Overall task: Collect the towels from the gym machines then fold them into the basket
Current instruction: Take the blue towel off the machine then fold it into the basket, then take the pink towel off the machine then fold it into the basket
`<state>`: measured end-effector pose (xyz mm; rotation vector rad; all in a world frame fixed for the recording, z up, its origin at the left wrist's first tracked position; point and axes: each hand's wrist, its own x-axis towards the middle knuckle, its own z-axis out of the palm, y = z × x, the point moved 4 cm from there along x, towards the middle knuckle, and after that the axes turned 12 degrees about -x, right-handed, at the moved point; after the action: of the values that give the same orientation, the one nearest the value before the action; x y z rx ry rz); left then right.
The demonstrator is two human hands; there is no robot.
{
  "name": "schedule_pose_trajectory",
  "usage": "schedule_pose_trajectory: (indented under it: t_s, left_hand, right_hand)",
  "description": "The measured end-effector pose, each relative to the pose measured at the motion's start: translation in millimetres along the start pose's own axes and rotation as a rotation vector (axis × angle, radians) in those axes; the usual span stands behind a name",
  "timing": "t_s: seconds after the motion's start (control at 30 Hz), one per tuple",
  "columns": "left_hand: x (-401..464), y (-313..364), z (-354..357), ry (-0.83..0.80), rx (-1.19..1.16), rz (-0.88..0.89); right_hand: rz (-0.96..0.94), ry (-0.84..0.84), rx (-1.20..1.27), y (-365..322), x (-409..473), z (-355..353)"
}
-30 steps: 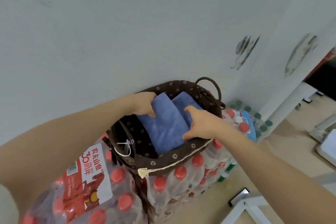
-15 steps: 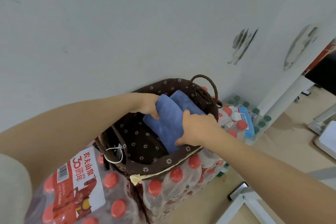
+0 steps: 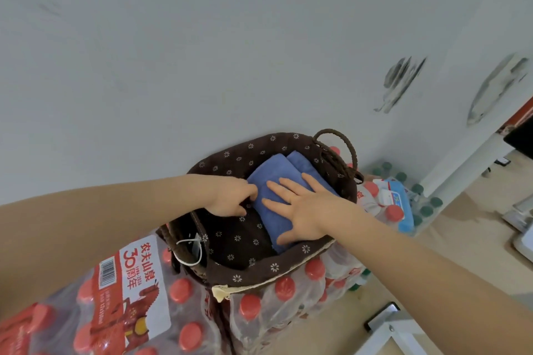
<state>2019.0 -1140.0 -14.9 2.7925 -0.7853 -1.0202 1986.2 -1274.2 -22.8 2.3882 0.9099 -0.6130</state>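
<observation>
Pale grey wall (image 3: 202, 66) fills the background, scuffed with dark marks on its right part. Against it you have a brown flower-print basket (image 3: 259, 272) with a braided handle (image 3: 343, 150), set on shrink-wrapped packs of red-capped water bottles (image 3: 184, 311). Your right hand (image 3: 302, 209) lies flat on the folded blue towel (image 3: 269, 181) inside the basket, fingers straight and spread, palm pressing down; it grips nothing. That towel runs lengthwise under your right fingers, its near end just past the heel of your palm by the basket's front rim. A second folded blue towel (image 3: 300, 163) lies beyond your right fingertips, against the basket's right wall and touching the first. Your left hand (image 3: 230, 196) sits at the first towel's left edge, fingers curled down between towel and lining; whether they pinch the cloth you cannot tell from this view. A white tag loop (image 3: 189, 251) hangs at the basket's left rim, below your left fingers.
</observation>
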Motion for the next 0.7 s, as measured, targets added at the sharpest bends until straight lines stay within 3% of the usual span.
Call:
schedule_pose_trajectory:
  t_s: [0.1,0.17,0.3,0.43,0.57,0.7]
  left_hand:
    - [-7,-6,7,-0.062,0.019,-0.008]
    - [-18,-8,-2,-0.043,0.043,-0.03]
    - [-60,-14,-24,0.296,0.06,-0.055]
    - [-146,-37,-6,0.717,-0.094,-0.163]
    - [-259,-73,81,1.065,-0.37,-0.32]
    - [-363,-94,224,0.988,-0.545,-0.641]
  right_hand:
    - [0.013,-0.012,-0.078,-4,3,-5]
    - [0.002,0.093,-0.047,-7,-1,-20]
    - [0.02,0.602,0.285,-18,-10,-79]
    - [0.02,0.829,0.507,-71,-6,-129]
    - [-0.267,0.842,0.497,-176,-9,-168]
    - [-0.515,0.717,0.329,-317,-22,-181]
